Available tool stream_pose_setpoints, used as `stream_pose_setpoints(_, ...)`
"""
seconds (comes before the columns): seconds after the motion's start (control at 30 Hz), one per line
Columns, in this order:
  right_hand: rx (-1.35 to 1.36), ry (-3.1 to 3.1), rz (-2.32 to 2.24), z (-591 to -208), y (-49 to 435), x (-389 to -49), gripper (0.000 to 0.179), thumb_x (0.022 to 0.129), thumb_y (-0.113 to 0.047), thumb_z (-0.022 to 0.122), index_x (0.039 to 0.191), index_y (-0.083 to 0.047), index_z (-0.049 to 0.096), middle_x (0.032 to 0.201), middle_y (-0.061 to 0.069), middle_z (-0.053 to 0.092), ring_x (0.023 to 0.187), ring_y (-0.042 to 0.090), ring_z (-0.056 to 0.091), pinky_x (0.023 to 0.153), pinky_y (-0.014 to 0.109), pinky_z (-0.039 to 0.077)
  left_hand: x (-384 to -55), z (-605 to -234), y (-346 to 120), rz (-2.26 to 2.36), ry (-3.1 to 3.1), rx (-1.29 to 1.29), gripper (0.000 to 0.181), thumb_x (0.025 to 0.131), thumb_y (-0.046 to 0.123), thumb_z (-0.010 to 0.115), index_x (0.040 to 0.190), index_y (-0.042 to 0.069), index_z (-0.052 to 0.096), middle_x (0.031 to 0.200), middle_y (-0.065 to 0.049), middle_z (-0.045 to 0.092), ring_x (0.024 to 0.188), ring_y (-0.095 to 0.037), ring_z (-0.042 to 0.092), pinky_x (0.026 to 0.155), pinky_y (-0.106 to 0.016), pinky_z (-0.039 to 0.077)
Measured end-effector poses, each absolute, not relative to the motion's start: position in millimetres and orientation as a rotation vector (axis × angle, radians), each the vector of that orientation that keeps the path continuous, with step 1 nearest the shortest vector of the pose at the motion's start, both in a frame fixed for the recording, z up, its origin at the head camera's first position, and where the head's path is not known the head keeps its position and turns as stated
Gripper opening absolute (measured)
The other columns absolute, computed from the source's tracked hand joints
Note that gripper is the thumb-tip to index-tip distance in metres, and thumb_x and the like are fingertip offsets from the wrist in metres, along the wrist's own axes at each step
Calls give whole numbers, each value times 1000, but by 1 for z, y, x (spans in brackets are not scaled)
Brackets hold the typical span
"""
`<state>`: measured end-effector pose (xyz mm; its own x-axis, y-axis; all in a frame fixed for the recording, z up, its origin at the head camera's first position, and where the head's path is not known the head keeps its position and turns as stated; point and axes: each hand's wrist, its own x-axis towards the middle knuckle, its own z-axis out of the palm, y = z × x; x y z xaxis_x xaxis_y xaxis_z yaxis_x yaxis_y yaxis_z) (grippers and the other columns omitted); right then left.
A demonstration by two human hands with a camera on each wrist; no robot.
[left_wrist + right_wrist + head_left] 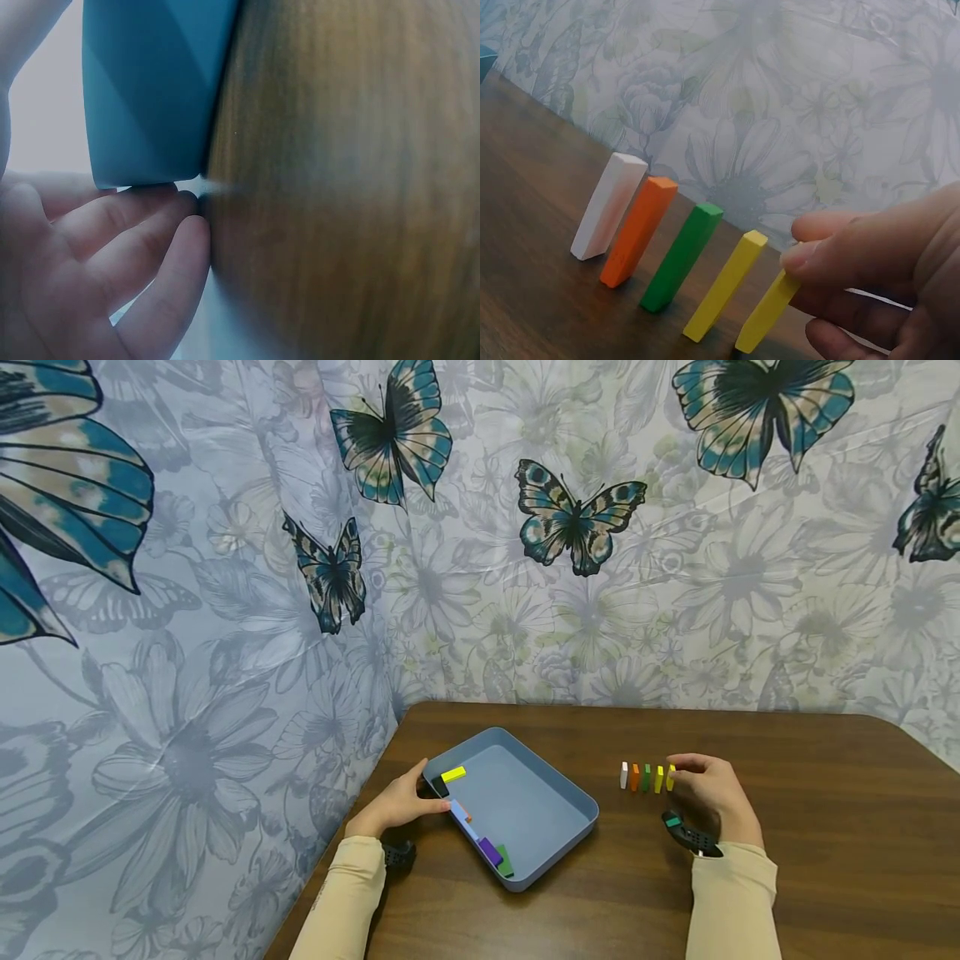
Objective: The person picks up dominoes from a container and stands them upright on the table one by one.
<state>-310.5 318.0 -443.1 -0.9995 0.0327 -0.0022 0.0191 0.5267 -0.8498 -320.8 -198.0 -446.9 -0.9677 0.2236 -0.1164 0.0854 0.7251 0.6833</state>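
Observation:
On the table, my left hand (397, 802) holds the blue-grey tray (540, 785) at its left corner, thumb on one side and fingers on the other. From the left wrist, fingers (150, 247) show against the tray's outer wall (150, 90). My right hand (712, 789) pinches the top of a yellow block (769, 311) between thumb and fingers. That block stands last in a row, beside another yellow block (726, 289), a green block (682, 259), an orange block (639, 232) and a white block (607, 206), all upright.
Along the tray's left side lie a yellow block (453, 774), a black block (439, 787), a light blue block (463, 820), a purple block (491, 851) and a green block (506, 862). The wooden table (600, 902) meets a butterfly-patterned wall covering (480, 635).

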Motion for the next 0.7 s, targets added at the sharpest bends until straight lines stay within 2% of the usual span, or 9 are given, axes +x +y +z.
stream_pose_setpoints(0.2,-79,-2744,1514,-445,320,-316,38,99,-10,59,131,10,58,138,36,51,121,45,51,83,33,49,-320,-446,-197,1057,2749,251,114,81,54,79,161,4,15,160,-26,31,141,-44,42,109,-58,43)
stream_pose_setpoints(0.47,-51,-2742,1514,-446,322,-317,38,98,-8,59,131,12,57,133,35,54,110,35,56,73,23,49,-321,-446,-197,1058,2749,254,114,81,54,79,161,3,15,159,-27,31,141,-43,43,109,-56,44)
stream_pose_setpoints(0.7,-45,-2737,1553,-446,325,-317,40,99,-10,59,133,12,55,134,35,53,105,27,59,74,21,51,-320,-445,-194,1059,2746,233,112,82,53,79,161,5,15,160,-26,32,141,-43,42,109,-57,43)
